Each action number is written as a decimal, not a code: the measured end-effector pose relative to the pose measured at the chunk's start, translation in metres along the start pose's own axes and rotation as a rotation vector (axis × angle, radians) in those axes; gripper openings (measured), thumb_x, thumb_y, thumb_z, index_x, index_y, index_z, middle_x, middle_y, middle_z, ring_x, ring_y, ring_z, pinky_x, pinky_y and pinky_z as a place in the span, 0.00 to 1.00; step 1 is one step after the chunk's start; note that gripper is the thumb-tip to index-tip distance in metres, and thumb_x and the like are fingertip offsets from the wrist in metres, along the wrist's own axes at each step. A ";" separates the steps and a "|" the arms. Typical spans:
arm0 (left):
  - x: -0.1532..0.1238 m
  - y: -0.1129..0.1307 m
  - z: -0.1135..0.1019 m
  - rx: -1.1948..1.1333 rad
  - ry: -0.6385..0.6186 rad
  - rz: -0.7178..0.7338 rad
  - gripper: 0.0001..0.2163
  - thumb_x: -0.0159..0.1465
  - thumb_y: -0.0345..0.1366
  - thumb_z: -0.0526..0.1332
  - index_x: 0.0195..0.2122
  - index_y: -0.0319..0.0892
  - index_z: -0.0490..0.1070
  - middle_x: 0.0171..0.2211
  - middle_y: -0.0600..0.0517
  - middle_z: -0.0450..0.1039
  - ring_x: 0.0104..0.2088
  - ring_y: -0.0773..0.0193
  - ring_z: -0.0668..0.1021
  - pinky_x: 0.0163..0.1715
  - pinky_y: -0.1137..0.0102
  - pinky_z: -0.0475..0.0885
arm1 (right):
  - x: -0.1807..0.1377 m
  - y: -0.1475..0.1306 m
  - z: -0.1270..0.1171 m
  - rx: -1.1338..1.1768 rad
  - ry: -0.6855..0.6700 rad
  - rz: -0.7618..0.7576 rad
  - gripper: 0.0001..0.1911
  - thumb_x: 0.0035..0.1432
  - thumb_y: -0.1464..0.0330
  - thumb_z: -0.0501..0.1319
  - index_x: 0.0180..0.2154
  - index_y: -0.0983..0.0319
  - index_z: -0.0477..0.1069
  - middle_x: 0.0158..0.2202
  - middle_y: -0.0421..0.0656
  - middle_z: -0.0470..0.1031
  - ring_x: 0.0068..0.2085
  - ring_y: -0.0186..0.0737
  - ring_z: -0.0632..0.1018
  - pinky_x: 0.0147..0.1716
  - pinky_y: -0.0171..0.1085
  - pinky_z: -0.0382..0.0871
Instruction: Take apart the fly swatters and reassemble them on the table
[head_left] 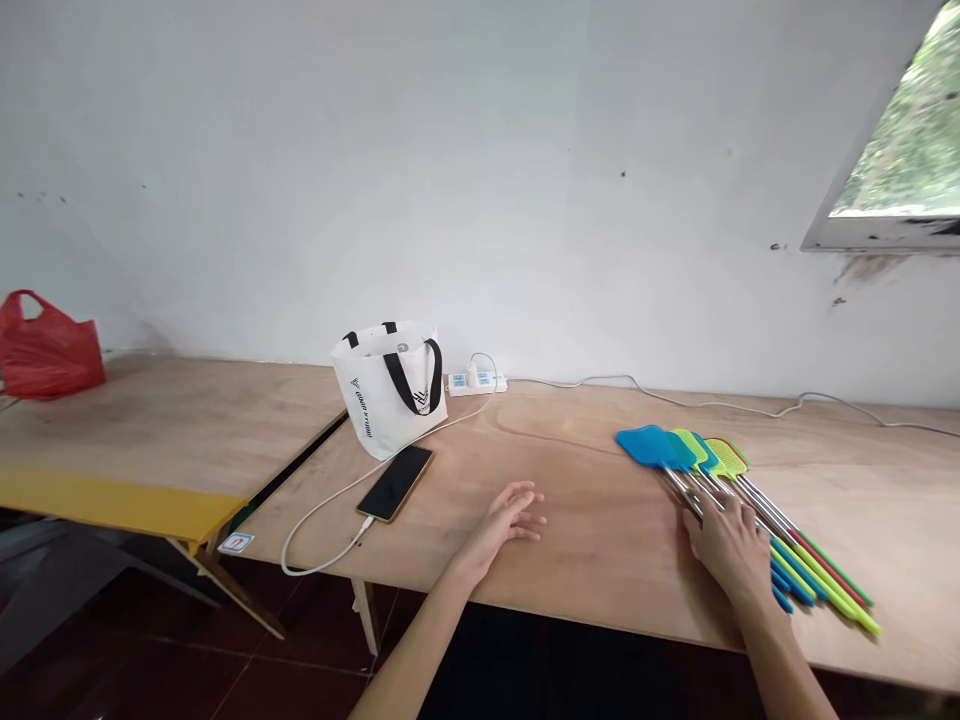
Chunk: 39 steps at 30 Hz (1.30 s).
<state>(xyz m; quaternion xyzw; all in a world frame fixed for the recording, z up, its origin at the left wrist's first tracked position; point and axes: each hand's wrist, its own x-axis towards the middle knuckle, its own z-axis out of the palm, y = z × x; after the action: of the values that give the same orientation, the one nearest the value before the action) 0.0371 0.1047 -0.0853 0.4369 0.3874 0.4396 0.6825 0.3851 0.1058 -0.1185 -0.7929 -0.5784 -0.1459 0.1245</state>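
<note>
Several fly swatters (pixel 679 449) with blue and green heads and metal shafts lie side by side on the plywood table (pixel 592 540), their coloured handles towards the front edge. My right hand (pixel 727 545) lies flat on their shafts, fingers stretched out. My left hand (pixel 506 520) rests on the bare wood near the middle of the table, fingers loosely spread, holding nothing. It lies between the swatters and a black phone (pixel 395 483).
The phone is plugged by a white cable (pixel 322 510) into a power strip (pixel 477 381) at the wall. A white tote bag (pixel 390 385) stands behind it. A red plastic bag (pixel 46 347) sits on a second table (pixel 150 430) to the left. A window (pixel 900 150) is at top right.
</note>
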 end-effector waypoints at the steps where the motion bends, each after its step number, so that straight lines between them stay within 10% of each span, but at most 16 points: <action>1: 0.000 -0.001 0.001 0.009 -0.004 0.011 0.20 0.64 0.46 0.66 0.53 0.42 0.70 0.56 0.40 0.72 0.44 0.57 0.81 0.42 0.64 0.77 | 0.000 0.005 0.002 -0.041 -0.019 0.006 0.25 0.69 0.63 0.45 0.59 0.63 0.70 0.55 0.57 0.72 0.58 0.62 0.71 0.50 0.55 0.67; 16: 0.005 -0.010 0.002 -0.010 -0.034 0.075 0.18 0.62 0.48 0.68 0.46 0.42 0.74 0.51 0.44 0.75 0.42 0.60 0.80 0.44 0.65 0.76 | 0.001 -0.002 -0.002 -0.002 -0.236 -0.066 0.23 0.67 0.73 0.42 0.53 0.66 0.70 0.46 0.58 0.74 0.45 0.55 0.80 0.39 0.46 0.69; 24: 0.013 -0.010 -0.003 -0.221 0.040 0.002 0.26 0.64 0.57 0.62 0.53 0.42 0.67 0.56 0.40 0.72 0.43 0.55 0.82 0.44 0.61 0.77 | -0.002 -0.024 -0.041 0.414 -0.210 -0.302 0.18 0.63 0.70 0.47 0.52 0.59 0.67 0.39 0.46 0.78 0.39 0.48 0.79 0.31 0.39 0.66; 33: -0.023 0.020 0.005 -0.318 -0.605 0.027 0.48 0.49 0.72 0.63 0.62 0.41 0.66 0.63 0.33 0.66 0.61 0.31 0.70 0.54 0.43 0.69 | -0.031 -0.050 -0.095 0.803 -0.544 -0.607 0.19 0.70 0.60 0.47 0.51 0.55 0.73 0.36 0.42 0.78 0.38 0.44 0.78 0.40 0.41 0.71; 39: -0.032 0.020 0.015 -0.395 -0.706 -0.096 0.61 0.30 0.77 0.65 0.62 0.43 0.66 0.63 0.34 0.65 0.66 0.26 0.62 0.53 0.38 0.68 | -0.035 -0.062 -0.099 0.880 -0.646 -0.678 0.23 0.71 0.60 0.48 0.60 0.53 0.71 0.42 0.45 0.80 0.44 0.46 0.79 0.49 0.45 0.73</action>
<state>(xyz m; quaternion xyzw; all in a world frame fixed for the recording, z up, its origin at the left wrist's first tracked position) 0.0360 0.0757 -0.0572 0.4029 0.0575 0.2961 0.8641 0.3075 0.0576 -0.0385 -0.4446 -0.8110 0.3202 0.2048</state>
